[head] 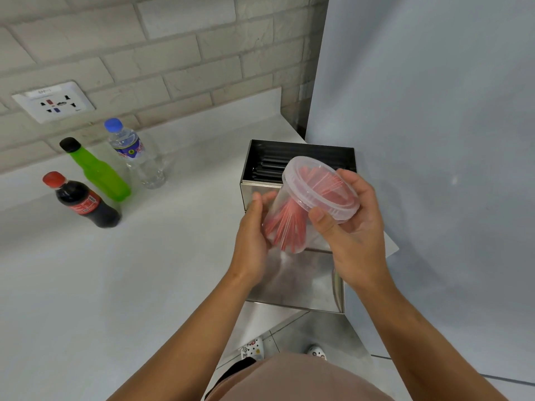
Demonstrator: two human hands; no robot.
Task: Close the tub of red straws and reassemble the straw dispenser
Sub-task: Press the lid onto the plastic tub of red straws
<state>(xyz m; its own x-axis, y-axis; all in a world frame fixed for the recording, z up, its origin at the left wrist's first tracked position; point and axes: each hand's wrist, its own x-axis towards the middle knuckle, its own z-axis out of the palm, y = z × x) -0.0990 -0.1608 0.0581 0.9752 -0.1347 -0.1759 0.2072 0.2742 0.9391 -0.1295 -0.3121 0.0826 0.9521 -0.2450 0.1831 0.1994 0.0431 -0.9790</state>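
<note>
A clear plastic tub (289,224) full of red straws is held tilted above the counter, its mouth toward the upper right. My left hand (253,235) cups the tub's lower body. My right hand (351,224) grips the clear lid (320,188), which sits on the tub's rim. Behind the tub stands the open steel straw dispenser box (301,157) with black straws inside. A flat steel dispenser part (301,282) lies below my hands near the counter's edge.
On the white counter (115,270) at the left stand a cola bottle (82,201), a green bottle (97,169) and a clear water bottle (134,153). A wall socket (53,101) sits on the brick wall. A grey wall (434,111) bounds the right.
</note>
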